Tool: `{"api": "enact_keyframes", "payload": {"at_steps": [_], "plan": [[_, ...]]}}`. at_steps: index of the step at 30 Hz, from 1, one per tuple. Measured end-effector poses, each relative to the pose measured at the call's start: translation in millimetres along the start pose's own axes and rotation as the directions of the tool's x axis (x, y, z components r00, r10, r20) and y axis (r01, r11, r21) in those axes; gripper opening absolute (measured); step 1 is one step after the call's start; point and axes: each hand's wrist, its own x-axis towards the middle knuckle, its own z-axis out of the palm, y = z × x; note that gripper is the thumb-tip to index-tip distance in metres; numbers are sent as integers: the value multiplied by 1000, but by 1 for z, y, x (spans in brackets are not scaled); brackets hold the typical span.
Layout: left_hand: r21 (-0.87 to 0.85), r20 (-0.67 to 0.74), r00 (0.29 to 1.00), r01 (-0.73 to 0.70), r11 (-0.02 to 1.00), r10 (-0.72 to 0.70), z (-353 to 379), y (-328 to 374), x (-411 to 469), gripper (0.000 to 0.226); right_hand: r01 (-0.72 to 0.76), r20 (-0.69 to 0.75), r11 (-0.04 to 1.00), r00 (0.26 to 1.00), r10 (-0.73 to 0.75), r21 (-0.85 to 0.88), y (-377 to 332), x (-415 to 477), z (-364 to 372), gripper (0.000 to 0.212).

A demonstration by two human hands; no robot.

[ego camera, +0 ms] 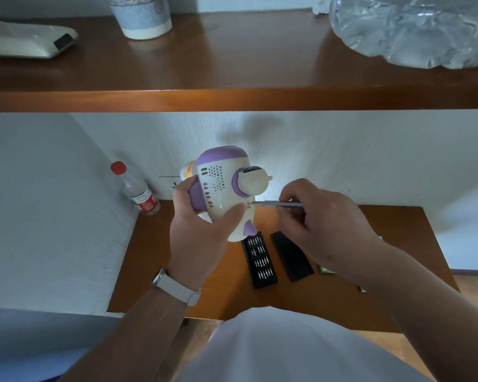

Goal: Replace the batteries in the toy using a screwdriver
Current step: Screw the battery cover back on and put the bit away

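Observation:
A white and purple toy (222, 186) is held up above the small wooden table (204, 293), its underside with speaker holes turned toward me. My left hand (202, 232) grips it from below and behind, thumb pressed on the white shell. My right hand (320, 216) pinches a thin silver screwdriver (276, 204) that lies nearly level. Its tip sits in a small hole on the toy's right lower edge. Below the toy lies an open black bit case (260, 260) with several bits, and its black lid (291, 256) rests beside it.
A plastic bottle with a red cap (137, 188) leans at the table's back left by the wall. A wooden shelf (232, 97) runs overhead with a paper cup (142, 16), a white device (25, 41) and crumpled clear plastic (414, 28). Small items lie at the table's right.

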Motion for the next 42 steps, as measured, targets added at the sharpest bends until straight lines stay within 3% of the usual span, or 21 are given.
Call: {"api": "enact_keyframes", "payload": {"at_steps": [11,16,24,32,36,42], "plan": [[0,12,1000,3,1000,-3,-4,-4,-3,71,47,-45,999,998,-48,-15,-1,3,2,23],[3,12,1000,-1,1000,1,-6,-3,-3,72,30,42,1000,999,-30,3,-4,3,-2,15],[4,11,1000,0,1000,0,-5,-2,-4,71,83,-26,996,996,-83,-16,-3,2,-1,8],[17,20,1000,-7,1000,6,-6,-6,-4,71,85,-50,996,995,-87,-39,-1,1,5,29],[22,23,1000,-13,1000,12,-5,-7,-5,71,68,-6,998,998,-68,-2,-2,-2,3,14],[37,10,999,-39,999,39,-3,-5,-6,71,63,-4,998,998,-63,-4,1,-4,2,11]]}}
